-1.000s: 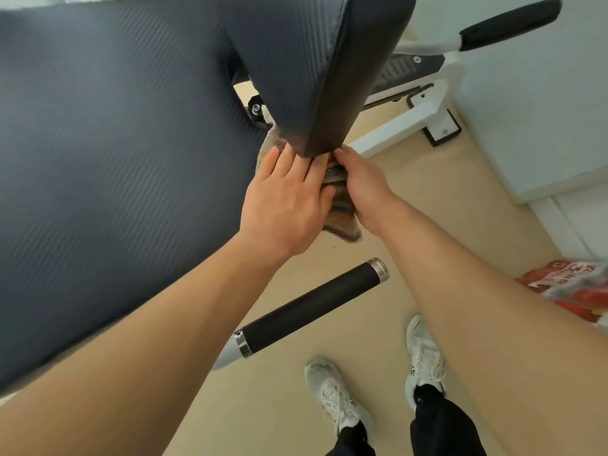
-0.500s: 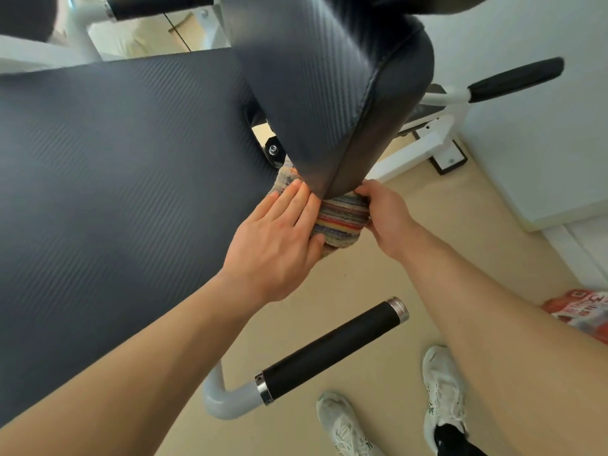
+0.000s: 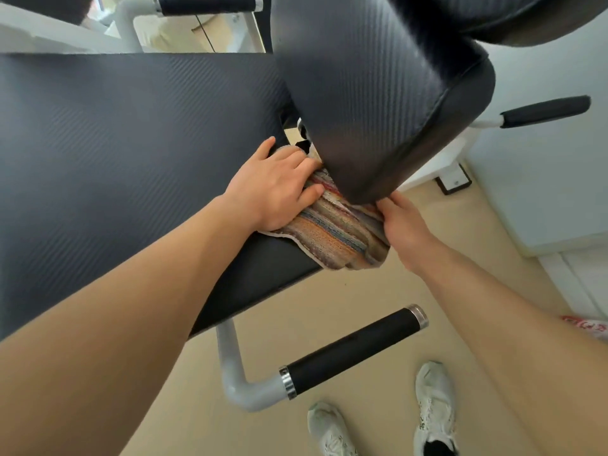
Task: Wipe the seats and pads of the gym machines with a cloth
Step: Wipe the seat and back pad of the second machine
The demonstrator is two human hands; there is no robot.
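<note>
Standing over a gym machine, we see its wide dark seat (image 3: 115, 153) filling the left side. Our left hand (image 3: 273, 189) lies flat on the seat's near corner, fingers nearly straight and a little spread, pressing down on a striped cloth (image 3: 339, 235). The cloth is bunched on that corner, tucked under the lower tip of the tilted back pad (image 3: 378, 93), and hangs over the seat's edge. Our right hand (image 3: 404, 225) holds the cloth's right end just below the pad's tip, thumb on top, fingers curled out of sight beneath. Lower down, a black handle (image 3: 355, 350) juts from a grey tube (image 3: 230, 366) over the beige floor (image 3: 329, 307), near our white shoes (image 3: 434, 390).
</note>
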